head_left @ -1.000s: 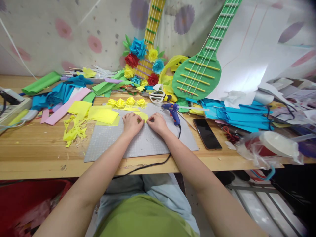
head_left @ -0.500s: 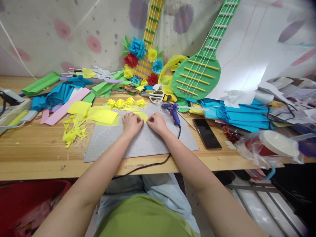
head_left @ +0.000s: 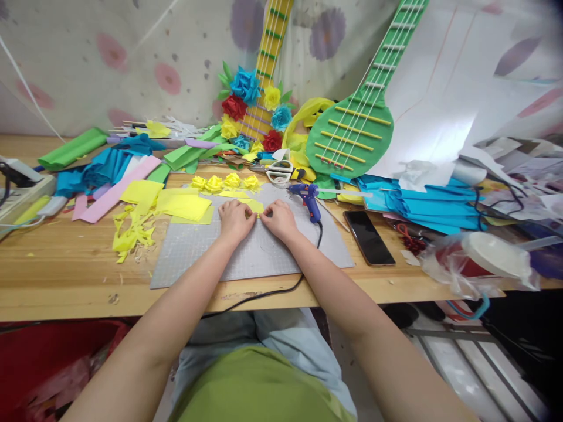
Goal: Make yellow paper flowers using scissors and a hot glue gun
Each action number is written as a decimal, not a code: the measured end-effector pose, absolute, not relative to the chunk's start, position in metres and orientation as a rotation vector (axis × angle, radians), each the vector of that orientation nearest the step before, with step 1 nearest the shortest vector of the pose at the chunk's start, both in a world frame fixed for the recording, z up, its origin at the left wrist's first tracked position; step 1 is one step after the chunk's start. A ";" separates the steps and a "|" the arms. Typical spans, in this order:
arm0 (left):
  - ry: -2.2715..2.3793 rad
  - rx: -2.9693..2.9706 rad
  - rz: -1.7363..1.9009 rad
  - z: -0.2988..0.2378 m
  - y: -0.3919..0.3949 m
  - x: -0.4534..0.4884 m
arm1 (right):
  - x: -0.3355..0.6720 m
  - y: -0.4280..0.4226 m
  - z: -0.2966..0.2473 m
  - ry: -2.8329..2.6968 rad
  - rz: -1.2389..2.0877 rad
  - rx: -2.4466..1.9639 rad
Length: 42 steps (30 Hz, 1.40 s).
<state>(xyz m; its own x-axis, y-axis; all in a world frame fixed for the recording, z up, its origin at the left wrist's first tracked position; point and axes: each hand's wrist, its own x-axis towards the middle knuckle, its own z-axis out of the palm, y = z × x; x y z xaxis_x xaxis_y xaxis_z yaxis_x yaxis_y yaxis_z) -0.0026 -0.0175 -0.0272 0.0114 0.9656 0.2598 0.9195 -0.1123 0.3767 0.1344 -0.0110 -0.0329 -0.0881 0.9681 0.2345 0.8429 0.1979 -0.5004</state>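
Both hands rest over the grey cutting mat (head_left: 264, 262), close together. My left hand (head_left: 236, 219) is closed, its thumb and forefinger pinching the near edge of a piece of yellow crepe paper (head_left: 254, 206). Opposite it, my right hand (head_left: 280, 218) pinches the same edge, with a small gap between the two sets of fingertips. The fingers partly hide the paper. Behind the hands stand several yellow paper flowers (head_left: 214, 184) in a row. A blue glue gun (head_left: 310, 205) lies just right of my right hand.
More yellow crepe paper (head_left: 185, 205) and yellow scraps (head_left: 132, 234) lie left of the mat. White-handled scissors (head_left: 280, 173) are at the back. A phone (head_left: 368, 237) and a bagged cup (head_left: 484, 258) are on the right. A green paper guitar (head_left: 352, 138) leans behind; the glue gun's cord (head_left: 264, 295) crosses the front.
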 end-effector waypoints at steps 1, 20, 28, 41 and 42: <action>2.023 2.157 0.703 -0.027 -0.018 -0.003 | 0.134 -0.011 -0.034 -1.971 0.316 -1.681; 1.966 2.199 0.749 -0.027 -0.021 -0.021 | 0.134 -0.014 -0.035 -2.014 0.241 -1.672; 1.842 2.271 0.740 -0.023 -0.021 -0.026 | 0.134 -0.015 -0.034 -2.036 0.226 -1.672; 1.479 2.644 0.567 -0.018 -0.033 -0.029 | 0.134 -0.016 -0.032 -2.026 0.259 -1.685; 1.479 2.659 0.561 -0.018 -0.033 -0.030 | 0.134 -0.015 -0.032 -2.025 0.257 -1.683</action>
